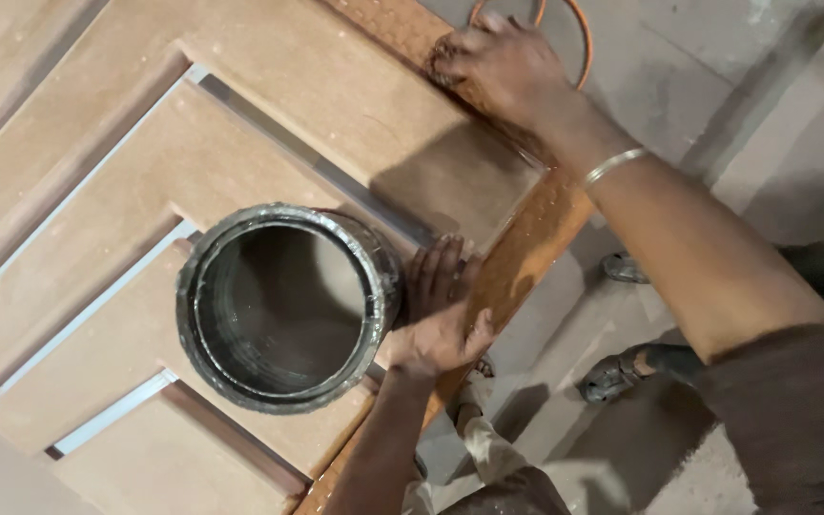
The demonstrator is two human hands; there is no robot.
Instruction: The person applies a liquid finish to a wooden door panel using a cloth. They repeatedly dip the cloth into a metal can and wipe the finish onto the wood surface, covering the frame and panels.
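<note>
A pale wooden door (269,67) with raised panels lies flat under me. On it stands a dark, open metal can (286,305), empty inside. My left hand (439,310) lies flat on the wood with its fingers stretched out, touching the can's right side. My right hand (503,67) is farther off at the door's orange-brown textured edge (536,234), fingers bent down onto it. Whether it holds anything under the palm is hidden. A thin metal bangle (614,164) circles my right wrist.
An orange hose (579,33) loops on the dusty grey floor (679,57) beyond the door's edge. Sandalled feet (636,367) stand on the floor beside the door at lower right. Pale gaps run between the door's panels on the left.
</note>
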